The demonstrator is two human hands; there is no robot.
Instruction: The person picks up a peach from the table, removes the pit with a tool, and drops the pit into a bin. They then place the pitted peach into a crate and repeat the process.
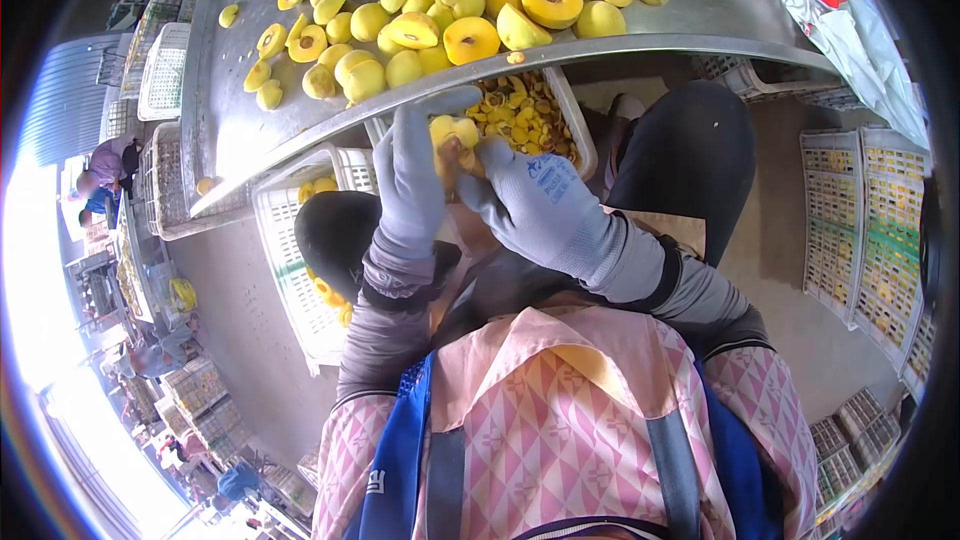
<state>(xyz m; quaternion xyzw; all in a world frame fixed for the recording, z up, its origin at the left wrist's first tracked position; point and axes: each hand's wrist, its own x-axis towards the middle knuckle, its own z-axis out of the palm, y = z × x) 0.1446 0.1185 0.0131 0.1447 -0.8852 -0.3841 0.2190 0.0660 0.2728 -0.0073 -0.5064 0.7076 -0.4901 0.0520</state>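
Observation:
Both my hands wear grey-blue work gloves and meet on one yellow peach [452, 136] held just below the edge of a metal table [700, 0]. My left hand [412, 180] wraps the fruit from the left with fingers pointing up. My right hand [535, 202] presses against the fruit from the right; any tool in it is hidden. A white crate [570, 110] of yellow fruit scraps and pits sits right behind the fruit. A heap of halved yellow peaches [450, 10] lies on the table above.
A second white crate [290, 240] with some fruit stands at my left knee. A white and red plastic bag [850, 30] lies on the table's right end. Stacked empty crates [860, 230] stand at the right. Another person [110, 170] works at far left.

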